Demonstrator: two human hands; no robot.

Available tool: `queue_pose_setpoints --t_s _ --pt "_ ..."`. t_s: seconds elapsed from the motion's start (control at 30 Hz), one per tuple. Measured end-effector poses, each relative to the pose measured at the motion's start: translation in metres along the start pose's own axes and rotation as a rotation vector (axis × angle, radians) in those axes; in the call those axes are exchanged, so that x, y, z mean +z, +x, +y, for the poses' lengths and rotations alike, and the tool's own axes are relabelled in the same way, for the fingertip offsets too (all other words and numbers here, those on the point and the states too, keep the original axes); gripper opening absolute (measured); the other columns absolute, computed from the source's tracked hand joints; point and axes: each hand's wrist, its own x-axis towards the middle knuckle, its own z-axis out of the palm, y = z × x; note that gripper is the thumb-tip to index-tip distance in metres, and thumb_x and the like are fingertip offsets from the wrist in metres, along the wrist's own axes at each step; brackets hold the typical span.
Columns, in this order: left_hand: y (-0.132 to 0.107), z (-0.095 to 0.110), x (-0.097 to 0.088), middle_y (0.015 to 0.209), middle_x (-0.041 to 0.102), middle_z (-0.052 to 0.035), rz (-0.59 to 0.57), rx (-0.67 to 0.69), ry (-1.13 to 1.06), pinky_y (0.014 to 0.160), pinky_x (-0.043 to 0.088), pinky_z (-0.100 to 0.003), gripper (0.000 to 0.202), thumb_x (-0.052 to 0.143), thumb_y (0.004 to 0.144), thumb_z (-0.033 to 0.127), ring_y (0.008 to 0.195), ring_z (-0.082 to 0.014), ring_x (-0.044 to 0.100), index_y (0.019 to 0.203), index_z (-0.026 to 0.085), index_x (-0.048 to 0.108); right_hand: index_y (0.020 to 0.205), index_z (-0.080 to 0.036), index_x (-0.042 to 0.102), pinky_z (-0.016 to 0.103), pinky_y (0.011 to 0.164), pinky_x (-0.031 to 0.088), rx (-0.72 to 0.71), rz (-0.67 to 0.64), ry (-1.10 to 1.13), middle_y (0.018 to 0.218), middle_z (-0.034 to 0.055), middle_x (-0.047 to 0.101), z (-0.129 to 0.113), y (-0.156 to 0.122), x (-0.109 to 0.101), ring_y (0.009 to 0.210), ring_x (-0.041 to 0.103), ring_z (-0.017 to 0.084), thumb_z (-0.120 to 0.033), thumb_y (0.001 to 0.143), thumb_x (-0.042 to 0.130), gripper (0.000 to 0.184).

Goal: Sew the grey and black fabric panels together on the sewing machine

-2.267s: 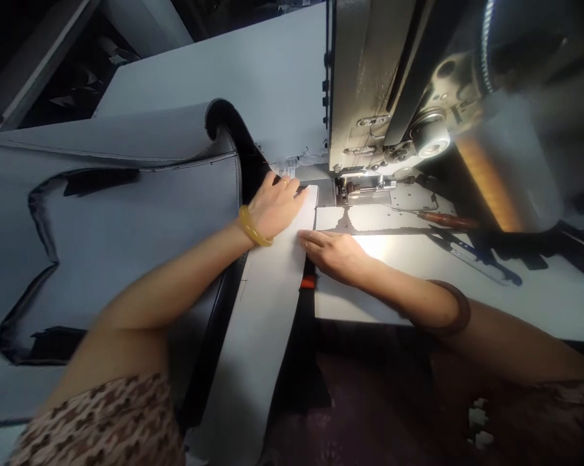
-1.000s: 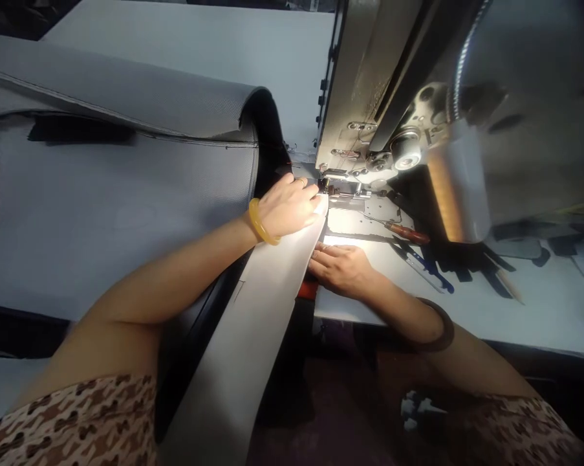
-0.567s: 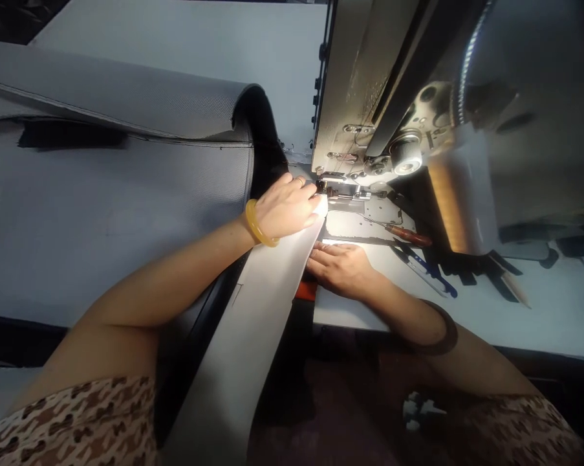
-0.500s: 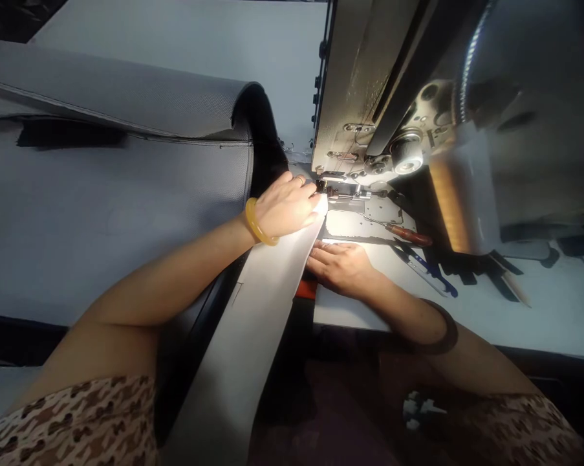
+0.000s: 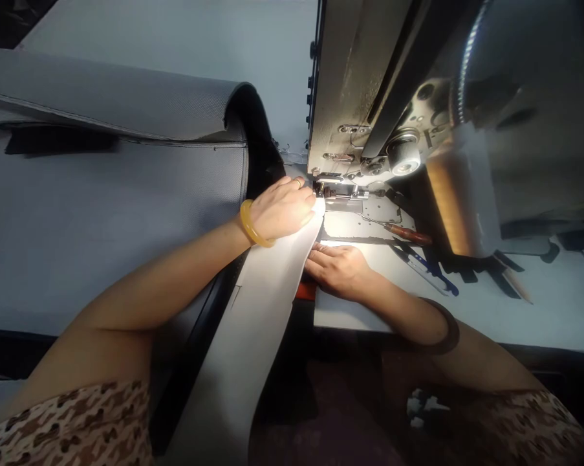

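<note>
A long white leather-like strip (image 5: 253,323) runs up from the bottom of the head view to the presser foot (image 5: 321,189) of a sewing machine (image 5: 350,84). My left hand (image 5: 282,210), palm down with its fingers bent together, holds the strip close to the foot. A yellow bangle circles that wrist. At the strip's right edge, my right hand (image 5: 339,268) grips with closed fingers; its fingertips are partly hidden by the edge. To the left lies a large grey textured panel (image 5: 127,213) with a dark-lined fold along its far side.
Right of the needle area lie a wooden-handled awl (image 5: 408,234), a blue-handled cutting tool (image 5: 430,270) and a pale pointed stick (image 5: 515,285). A lit lamp (image 5: 459,207) hangs over the right side of the white table (image 5: 553,323). The machine head overhangs the work.
The whole view has shifted slightly, so the machine and panel appear a little further left. Both hands keep nearly the same places on the strip.
</note>
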Motion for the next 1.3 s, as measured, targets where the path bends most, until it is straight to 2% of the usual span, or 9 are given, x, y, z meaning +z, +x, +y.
queue_pose_setpoints --t_s 0.1,0.23,0.37,0.47,0.6,0.8,1.03,1.3 --pt "0.0 0.001 -0.002 0.104 0.059 -0.0105 -0.029 -0.01 0.005 0.087 0.038 -0.036 0.034 0.028 0.091 0.018 0.101 -0.0248 0.05 0.101 0.011 0.059 0.082 -0.015 0.058 0.023 0.048 0.029 0.01 0.007 0.005 0.077 0.0012 0.064 0.001 0.0 0.0 0.081 0.057 0.011 -0.002 0.083 0.039 0.024" --pt "0.002 0.001 -0.003 0.098 0.057 -0.0096 -0.048 -0.057 0.0 0.08 0.041 -0.032 0.03 0.032 0.088 0.013 0.092 -0.0217 0.052 0.095 0.012 0.061 0.084 -0.014 0.059 0.022 0.051 0.032 0.0 0.012 0.026 0.079 0.0019 0.065 0.002 -0.001 0.0 0.085 0.058 0.012 -0.002 0.085 0.037 0.025" --pt "0.002 0.003 -0.004 0.096 0.055 -0.0087 -0.062 -0.134 -0.024 0.075 0.041 -0.029 0.03 0.035 0.085 0.01 0.088 -0.0191 0.051 0.097 0.014 0.063 0.091 -0.012 0.06 0.021 0.058 0.038 -0.028 -0.015 0.038 0.086 0.0047 0.065 0.0 -0.001 0.0 0.096 0.057 0.014 -0.003 0.086 0.036 0.027" --pt "0.001 0.003 -0.006 0.091 0.054 -0.0071 -0.083 -0.177 -0.074 0.07 0.041 -0.027 0.031 0.036 0.085 0.013 0.084 -0.0177 0.051 0.098 0.017 0.064 0.09 -0.012 0.06 0.022 0.058 0.038 -0.045 -0.018 0.05 0.086 0.0048 0.065 -0.003 -0.001 0.0 0.092 0.058 0.014 -0.003 0.086 0.037 0.025" --pt "0.005 -0.003 -0.005 0.087 0.055 -0.0057 -0.089 -0.163 -0.126 0.069 0.041 -0.028 0.03 0.038 0.087 0.022 0.083 -0.0185 0.052 0.097 0.022 0.067 0.088 -0.013 0.059 0.023 0.052 0.035 -0.048 0.008 0.051 0.082 0.003 0.064 -0.004 -0.001 -0.001 0.083 0.058 0.013 -0.003 0.084 0.038 0.023" --pt "0.011 -0.005 -0.003 0.087 0.057 -0.006 -0.096 -0.152 -0.081 0.066 0.038 -0.029 0.031 0.039 0.089 0.022 0.079 -0.0182 0.054 0.098 0.022 0.068 0.086 -0.014 0.058 0.023 0.05 0.032 -0.027 0.008 0.074 0.08 0.0018 0.065 -0.003 0.0 -0.002 0.082 0.059 0.013 -0.003 0.084 0.038 0.023" --pt "0.011 -0.008 0.0 0.083 0.056 -0.0032 -0.071 -0.137 -0.034 0.061 0.035 -0.028 0.03 0.04 0.089 0.023 0.075 -0.0171 0.055 0.102 0.03 0.067 0.089 -0.013 0.059 0.023 0.053 0.034 -0.017 0.041 0.099 0.082 0.0016 0.065 -0.003 0.001 -0.002 0.085 0.059 0.013 -0.003 0.083 0.04 0.022" --pt "0.012 -0.009 0.004 0.084 0.059 -0.0042 -0.009 -0.138 -0.035 0.059 0.037 -0.029 0.032 0.036 0.089 0.018 0.076 -0.0183 0.058 0.101 0.025 0.065 0.091 -0.014 0.059 0.023 0.049 0.03 -0.004 -0.043 0.11 0.085 0.0039 0.065 -0.003 0.0 -0.002 0.083 0.058 0.012 -0.004 0.085 0.038 0.024"
